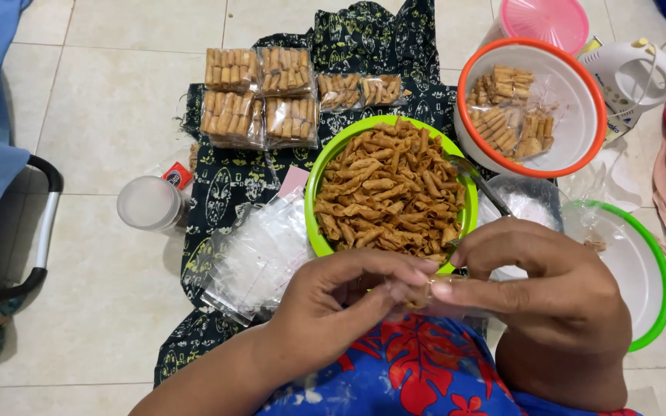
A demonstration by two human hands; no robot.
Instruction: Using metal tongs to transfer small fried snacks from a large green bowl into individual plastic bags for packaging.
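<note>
My left hand (341, 304) and my right hand (541, 285) meet just below the green bowl (314, 192), which is heaped with small golden rolled snacks (387, 192). Both hands pinch a small clear plastic bag (418, 296) holding a few rolled snacks between the fingertips. A stack of empty clear bags (260, 254) lies left of my left hand on a dark patterned cloth (225, 185). Several filled packets (260, 96) sit in rows at the cloth's far end.
An orange-rimmed white bowl (580, 146) with filled packets stands at the back right, next to a white hand mixer (634, 77) and a pink lid (549, 19). A green-rimmed white bowl (641, 270) is at the right. A white cup (148, 202) stands left.
</note>
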